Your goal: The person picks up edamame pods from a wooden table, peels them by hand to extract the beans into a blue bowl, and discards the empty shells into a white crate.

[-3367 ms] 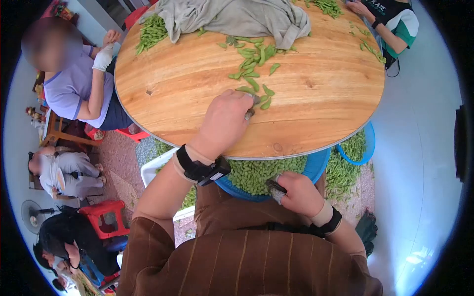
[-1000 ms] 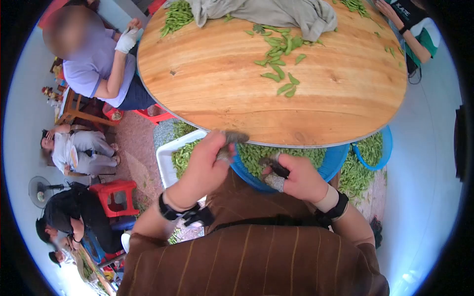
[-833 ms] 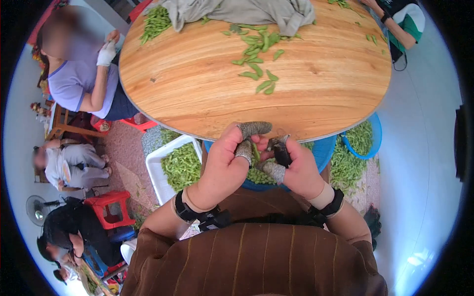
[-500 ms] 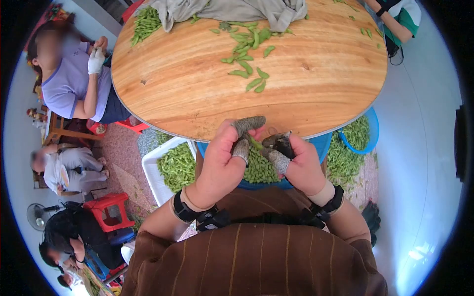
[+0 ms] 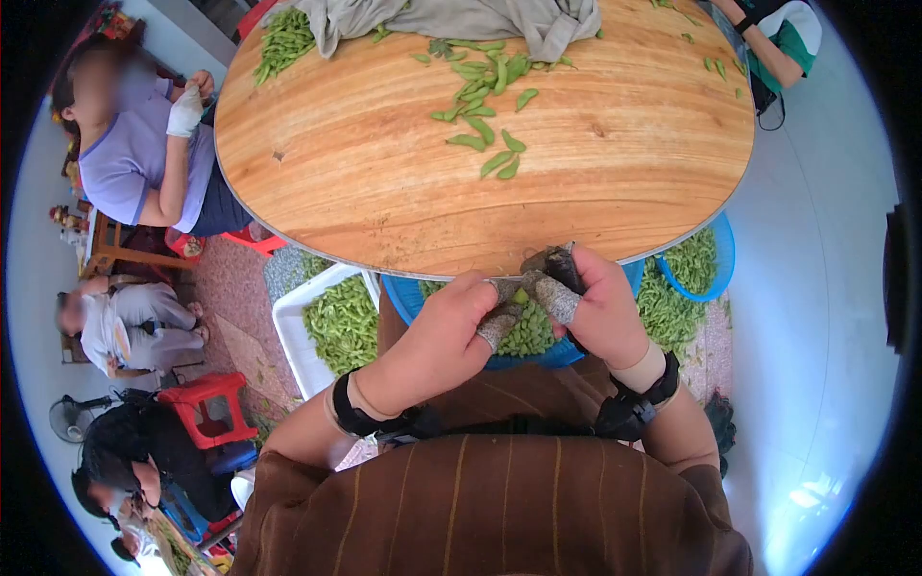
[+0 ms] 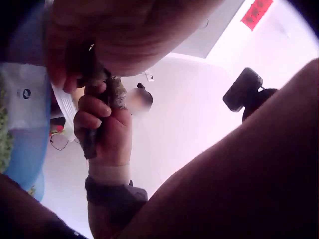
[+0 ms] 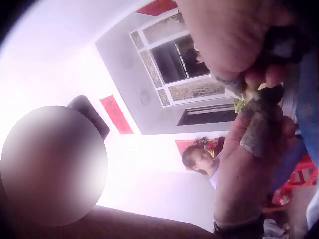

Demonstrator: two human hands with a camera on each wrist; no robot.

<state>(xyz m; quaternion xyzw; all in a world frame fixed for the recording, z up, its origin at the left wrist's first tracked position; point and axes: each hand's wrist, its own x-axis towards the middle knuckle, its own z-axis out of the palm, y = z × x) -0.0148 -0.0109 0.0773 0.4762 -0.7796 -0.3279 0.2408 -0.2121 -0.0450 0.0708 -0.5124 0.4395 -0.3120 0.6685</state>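
In the head view my left hand (image 5: 437, 326) and right hand (image 5: 610, 312) meet just off the near edge of the round wooden table (image 5: 653, 187), above a blue basin (image 5: 403, 296) of shelled green beans (image 5: 523, 336). Between the fingertips of both hands is a green soybean pod (image 5: 520, 296), mostly hidden by the fingers. Worn grey wraps cover thumb and forefinger on the left hand. The right thumb has a grey wrap (image 5: 551, 296), and a black cover (image 5: 565, 269) sits on a right finger. Both wrist views show the hands together, dark and partly blurred.
Loose pods (image 5: 480, 96) and a grey cloth (image 5: 461, 17) lie on the table. A white tray (image 5: 288, 331) of pods stands left of the basin, a blue basket (image 5: 727, 254) of pods to the right. One person (image 5: 144, 158) sits at left, another (image 5: 783, 53) at far right.
My left hand took a pod from the table and brought it back to my right hand over the basin. Since half a second ago, the left hand has dropped slightly and the fingertips have closed together.
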